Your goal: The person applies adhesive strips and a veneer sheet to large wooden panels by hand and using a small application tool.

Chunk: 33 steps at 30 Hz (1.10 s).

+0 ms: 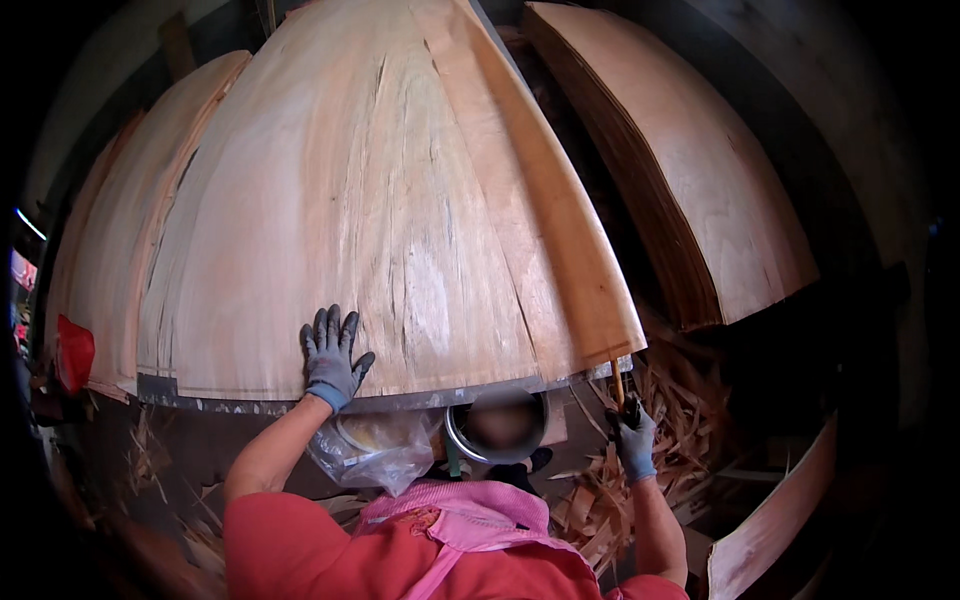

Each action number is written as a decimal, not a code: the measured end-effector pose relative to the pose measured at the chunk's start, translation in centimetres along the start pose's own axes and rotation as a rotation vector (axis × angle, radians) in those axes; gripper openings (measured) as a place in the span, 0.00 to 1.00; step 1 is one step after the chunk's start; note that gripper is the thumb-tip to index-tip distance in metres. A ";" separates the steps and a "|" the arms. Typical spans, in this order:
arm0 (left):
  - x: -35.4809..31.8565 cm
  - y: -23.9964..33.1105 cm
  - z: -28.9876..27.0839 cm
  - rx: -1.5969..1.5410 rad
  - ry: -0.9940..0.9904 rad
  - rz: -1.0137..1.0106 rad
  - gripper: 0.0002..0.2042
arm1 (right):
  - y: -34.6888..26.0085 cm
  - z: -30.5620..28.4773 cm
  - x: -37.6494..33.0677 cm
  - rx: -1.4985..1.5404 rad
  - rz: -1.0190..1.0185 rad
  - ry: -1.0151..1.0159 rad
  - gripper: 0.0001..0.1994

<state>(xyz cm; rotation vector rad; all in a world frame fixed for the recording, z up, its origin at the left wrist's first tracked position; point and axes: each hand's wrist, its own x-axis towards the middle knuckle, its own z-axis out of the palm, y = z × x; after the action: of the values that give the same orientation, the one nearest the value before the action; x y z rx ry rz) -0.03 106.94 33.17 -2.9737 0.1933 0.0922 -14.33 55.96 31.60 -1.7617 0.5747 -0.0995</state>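
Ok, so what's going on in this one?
The gloved left hand lies spread flat on a broad wood sheet, close to its near edge. The gloved right hand grips a thin tan stick by the sheet's near right corner; exactly what it is, I can't tell. Loose wood strips lie below, and a stack of sheets lies farther right.

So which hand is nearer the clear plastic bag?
Left. The left hand is spread on the wood sheet, just above the bag in view; the right hand is farther, right of it.
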 end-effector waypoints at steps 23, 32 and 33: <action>0.6 0.3 1.1 0.062 0.045 0.036 0.41 | 11.2 -10.4 8.2 0.039 0.080 -0.003 0.14; 0.0 -0.4 0.9 0.119 -0.041 -0.013 0.42 | 10.9 -8.4 9.3 -0.069 -0.002 0.049 0.16; 0.3 -0.2 0.7 0.103 -0.026 -0.002 0.42 | 10.5 -9.3 9.4 -0.105 -0.071 0.067 0.16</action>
<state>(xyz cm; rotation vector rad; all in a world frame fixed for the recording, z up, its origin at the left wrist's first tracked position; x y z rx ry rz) 0.25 107.24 32.46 -2.8685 0.1865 0.1164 -12.92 42.00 22.20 -1.8874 0.5752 -0.1811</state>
